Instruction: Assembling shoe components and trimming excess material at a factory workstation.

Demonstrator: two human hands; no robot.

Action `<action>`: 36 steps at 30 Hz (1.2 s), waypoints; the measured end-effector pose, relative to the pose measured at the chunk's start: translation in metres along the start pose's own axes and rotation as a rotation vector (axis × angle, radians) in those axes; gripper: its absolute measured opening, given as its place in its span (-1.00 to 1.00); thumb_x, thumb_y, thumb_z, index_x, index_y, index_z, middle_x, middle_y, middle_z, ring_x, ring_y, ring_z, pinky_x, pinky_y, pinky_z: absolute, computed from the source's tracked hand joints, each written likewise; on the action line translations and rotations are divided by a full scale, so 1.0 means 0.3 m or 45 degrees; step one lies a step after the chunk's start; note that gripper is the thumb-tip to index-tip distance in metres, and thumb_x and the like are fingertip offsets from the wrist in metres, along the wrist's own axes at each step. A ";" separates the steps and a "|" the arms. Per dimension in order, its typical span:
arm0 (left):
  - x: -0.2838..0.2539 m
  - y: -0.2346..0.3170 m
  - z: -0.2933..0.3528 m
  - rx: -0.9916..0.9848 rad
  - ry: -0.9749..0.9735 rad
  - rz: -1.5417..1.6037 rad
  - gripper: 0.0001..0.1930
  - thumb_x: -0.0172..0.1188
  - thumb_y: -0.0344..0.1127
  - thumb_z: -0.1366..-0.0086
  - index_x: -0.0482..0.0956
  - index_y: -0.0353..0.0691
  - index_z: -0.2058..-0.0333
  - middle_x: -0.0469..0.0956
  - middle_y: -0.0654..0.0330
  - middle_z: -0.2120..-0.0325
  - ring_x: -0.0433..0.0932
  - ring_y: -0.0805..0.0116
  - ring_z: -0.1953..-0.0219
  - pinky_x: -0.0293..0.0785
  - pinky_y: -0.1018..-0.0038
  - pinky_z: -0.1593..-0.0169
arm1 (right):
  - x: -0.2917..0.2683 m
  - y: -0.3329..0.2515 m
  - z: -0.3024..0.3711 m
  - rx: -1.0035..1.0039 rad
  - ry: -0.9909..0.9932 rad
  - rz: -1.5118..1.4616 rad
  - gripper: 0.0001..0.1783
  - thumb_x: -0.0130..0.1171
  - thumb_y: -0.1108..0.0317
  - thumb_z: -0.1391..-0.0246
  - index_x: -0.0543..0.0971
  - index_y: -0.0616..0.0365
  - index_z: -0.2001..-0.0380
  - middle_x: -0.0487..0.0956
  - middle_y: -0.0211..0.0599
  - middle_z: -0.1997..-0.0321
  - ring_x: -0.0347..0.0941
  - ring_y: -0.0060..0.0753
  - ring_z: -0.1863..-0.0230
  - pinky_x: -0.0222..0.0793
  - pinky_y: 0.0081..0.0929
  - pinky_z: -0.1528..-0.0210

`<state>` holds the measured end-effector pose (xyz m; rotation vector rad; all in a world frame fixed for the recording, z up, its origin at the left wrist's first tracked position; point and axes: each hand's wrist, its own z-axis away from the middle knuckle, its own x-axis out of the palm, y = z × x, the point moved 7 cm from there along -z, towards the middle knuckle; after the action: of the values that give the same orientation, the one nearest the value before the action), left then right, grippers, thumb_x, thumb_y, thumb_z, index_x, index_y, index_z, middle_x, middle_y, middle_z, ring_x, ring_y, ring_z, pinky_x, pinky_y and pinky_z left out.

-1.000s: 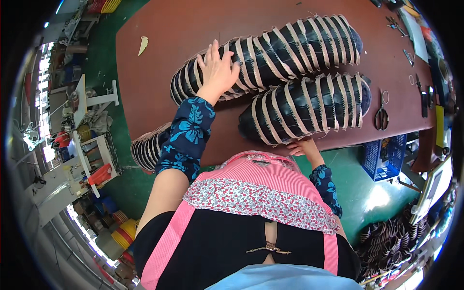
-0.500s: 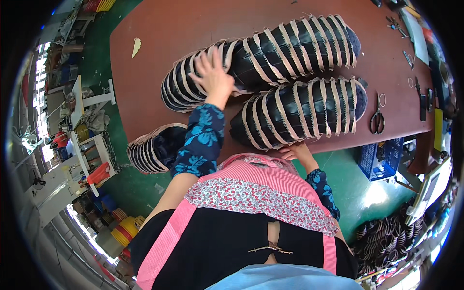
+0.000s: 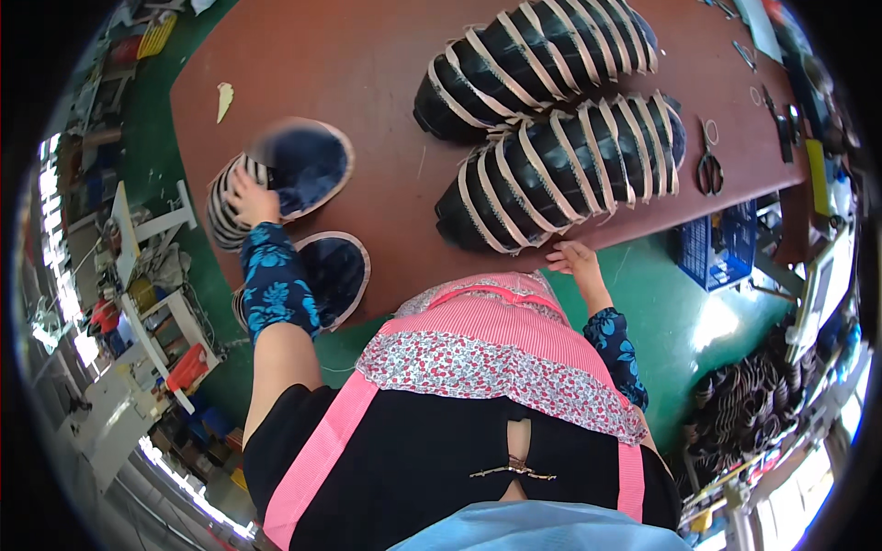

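My left hand (image 3: pixel 250 197) is closed over a short stack of nested black shoe uppers (image 3: pixel 222 204) with beige edging, at the table's left. The front upper shows a dark blue fuzzy lining and is blurred at its far rim. Another short stack of shoe uppers (image 3: pixel 333 280) lies nearer me, partly hidden by my left sleeve. Two longer stacks lie at the right, a far row of shoe uppers (image 3: pixel 537 69) and a near row of shoe uppers (image 3: pixel 570 174). Beside the near row, at the table edge, my right hand (image 3: pixel 577 261) is empty, its fingers loosely apart.
The reddish-brown table (image 3: pixel 386 211) has its edge close before me. Black-handled scissors (image 3: pixel 709 173) lie at its right, with more tools beyond. A blue plastic crate (image 3: pixel 721 248) stands below the right edge. A pale scrap (image 3: pixel 224 101) lies at the far left.
My left hand has moved left with the short stack, which was at the left end of the far row and now lies apart from it. My right hand stays by the table edge.
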<state>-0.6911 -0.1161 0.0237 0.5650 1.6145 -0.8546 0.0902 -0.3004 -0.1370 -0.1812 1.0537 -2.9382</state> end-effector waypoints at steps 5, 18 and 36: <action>-0.180 0.429 0.028 0.314 0.088 0.256 -0.03 0.59 0.07 -0.27 0.39 -0.37 -0.49 0.48 -0.12 -0.48 0.36 -0.29 -0.55 0.32 -0.30 -0.52 | -0.140 0.197 0.127 0.009 0.320 0.137 -0.60 0.21 0.09 -0.59 0.76 0.17 -0.15 0.87 -0.21 0.01 0.80 -0.39 0.15 0.63 -0.43 0.03; -0.312 1.500 0.665 0.593 -0.126 0.974 0.15 0.40 0.11 -0.37 -0.09 -0.07 -0.74 0.02 -0.32 -0.68 -0.07 -0.42 -0.72 -0.26 -0.55 -0.64 | -0.438 0.312 0.107 -0.035 0.361 0.805 -0.66 0.34 0.13 -0.38 0.85 0.18 0.06 0.86 -0.21 0.23 0.80 -0.31 0.18 0.71 -0.25 0.03; -0.648 2.024 0.818 0.474 -0.155 0.566 0.13 0.15 0.62 -0.45 0.36 -0.35 -0.56 0.09 -0.36 -0.67 -0.13 -0.34 -0.75 -0.28 -0.30 -0.71 | -1.736 0.178 -0.278 0.305 0.425 -0.827 -0.17 0.06 -0.42 -0.58 0.54 0.18 -0.36 0.68 -0.16 -0.34 0.63 -0.11 -0.24 0.56 -0.04 -0.33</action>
<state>-0.0388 0.0836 0.0593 1.0676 1.1579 -0.8333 0.5967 -0.2613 -0.2890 -0.0278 0.7552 -3.7579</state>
